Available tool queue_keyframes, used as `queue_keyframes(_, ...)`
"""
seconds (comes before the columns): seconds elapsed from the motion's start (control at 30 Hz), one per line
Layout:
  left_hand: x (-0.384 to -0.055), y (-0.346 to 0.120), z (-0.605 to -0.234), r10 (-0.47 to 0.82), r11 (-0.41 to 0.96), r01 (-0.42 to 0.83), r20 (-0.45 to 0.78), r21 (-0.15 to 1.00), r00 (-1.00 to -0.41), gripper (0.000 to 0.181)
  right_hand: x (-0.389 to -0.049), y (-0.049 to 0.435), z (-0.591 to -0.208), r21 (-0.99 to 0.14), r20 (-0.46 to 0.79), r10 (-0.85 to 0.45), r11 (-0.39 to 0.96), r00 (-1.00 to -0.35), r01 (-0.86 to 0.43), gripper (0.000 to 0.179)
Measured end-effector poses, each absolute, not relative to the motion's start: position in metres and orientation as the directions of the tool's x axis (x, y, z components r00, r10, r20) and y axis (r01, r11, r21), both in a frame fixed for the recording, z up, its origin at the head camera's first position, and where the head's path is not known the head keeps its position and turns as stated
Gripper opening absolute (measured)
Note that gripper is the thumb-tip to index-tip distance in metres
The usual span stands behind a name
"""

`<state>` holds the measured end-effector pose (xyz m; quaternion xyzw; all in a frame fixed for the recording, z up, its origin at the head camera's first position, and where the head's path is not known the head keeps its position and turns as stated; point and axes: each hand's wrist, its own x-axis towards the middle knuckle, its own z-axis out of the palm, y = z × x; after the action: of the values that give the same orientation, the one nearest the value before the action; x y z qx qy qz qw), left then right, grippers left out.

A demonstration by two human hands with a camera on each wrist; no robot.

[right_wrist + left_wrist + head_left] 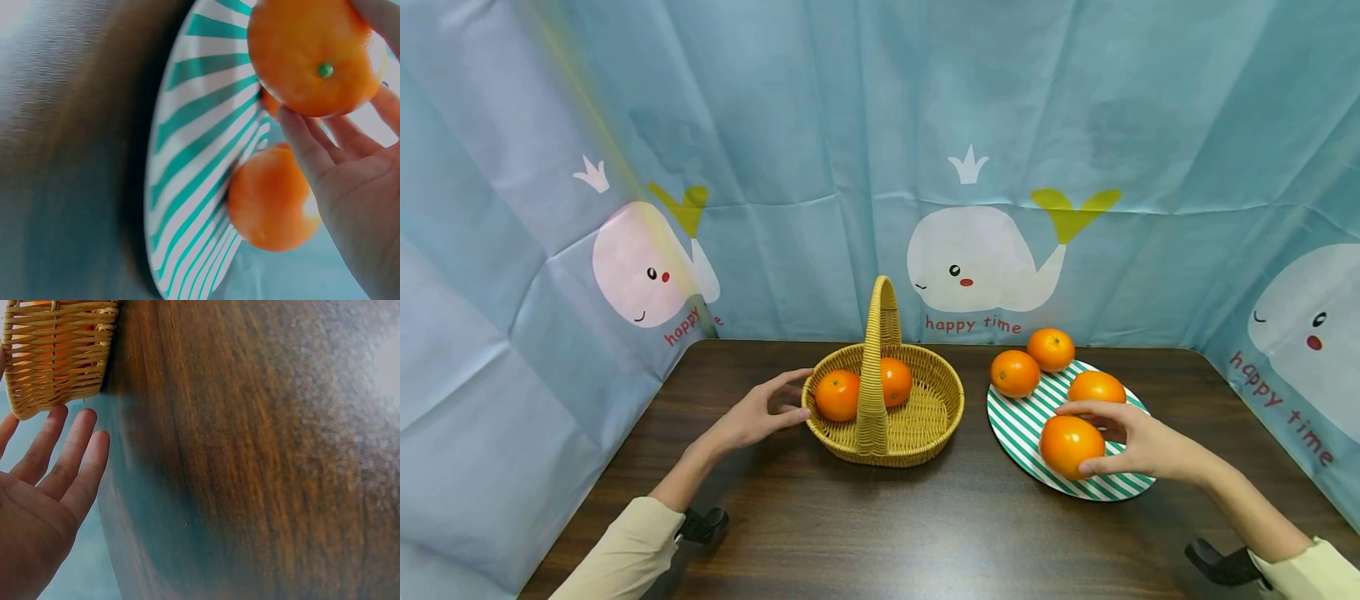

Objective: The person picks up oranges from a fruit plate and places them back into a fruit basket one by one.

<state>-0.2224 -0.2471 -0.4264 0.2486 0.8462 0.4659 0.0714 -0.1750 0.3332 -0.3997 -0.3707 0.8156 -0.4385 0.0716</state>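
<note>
A yellow wicker basket (917,456) with a tall handle stands mid-table and holds two oranges, one orange (837,396) at its left side. My left hand (758,414) is at the basket's left rim, thumb and fingertips right by the weave. In the left wrist view its fingers (78,447) extend loosely beside the basket wall (56,375). Over the front of a green-and-white striped plate (1015,425), my right hand (1138,446) grips an orange (1070,447) between thumb and fingers. The right wrist view shows this orange (312,62) with its green stem spot facing the camera.
Three more oranges are at the plate's back: a left orange (1015,373), a rear orange (1051,349) and a right orange (1097,387) behind my right hand. A blue whale-print curtain (820,167) hangs around the dark wooden table (850,533).
</note>
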Motion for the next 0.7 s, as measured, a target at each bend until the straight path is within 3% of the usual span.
queue_keyframes(0.2,-0.224,-0.248,-0.427,0.494,0.436,0.355,0.11,0.827,-0.863,0.065,-0.187,0.332,-0.39,-0.746,0.254,-0.655,0.335,-0.711,-0.576,0.063)
queue_keyframes(0.5,-0.225,-0.248,-0.427,0.493,0.436,0.344,0.099,0.831,-0.864,0.066,-0.203,0.319,-0.375,-0.8,0.252,-0.613,0.305,-0.749,-0.518,0.064)
queue_keyframes(0.7,-0.225,-0.248,-0.427,0.492,0.43,0.336,0.095,0.838,-0.866,0.066,-0.211,0.304,-0.372,-0.777,0.28,-0.571,0.337,-0.771,-0.532,0.064)
